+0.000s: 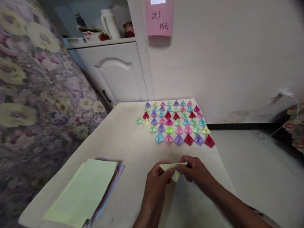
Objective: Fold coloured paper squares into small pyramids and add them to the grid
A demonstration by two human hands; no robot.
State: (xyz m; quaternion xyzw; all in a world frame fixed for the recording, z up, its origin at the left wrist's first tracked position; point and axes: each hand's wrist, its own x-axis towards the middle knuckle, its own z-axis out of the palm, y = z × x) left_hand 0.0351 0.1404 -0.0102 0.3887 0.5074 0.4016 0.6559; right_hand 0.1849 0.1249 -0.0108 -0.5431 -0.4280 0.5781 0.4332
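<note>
A pale yellow paper folded into a triangle (pixel 176 176) is held between both hands above the near part of the table, its long edge away from me and its tip toward me. My left hand (pixel 156 182) pinches its left side, the thumb lying on the front of the paper. On the right side, my right hand (pixel 193 169) grips it between thumb and fingers near the corner. Beyond the hands, several rows of small folded paper pieces (pixel 179 140) in red, pink, blue, green, purple and yellow sit on the table.
A stack of coloured paper sheets (pixel 83 190), pale green on top, lies at the table's left front. The cream table (pixel 111 136) meets a white cabinet (pixel 116 74) and wall. A floral curtain (pixel 42 104) hangs on the left; a pink paper sign (pixel 159 19) is on the wall.
</note>
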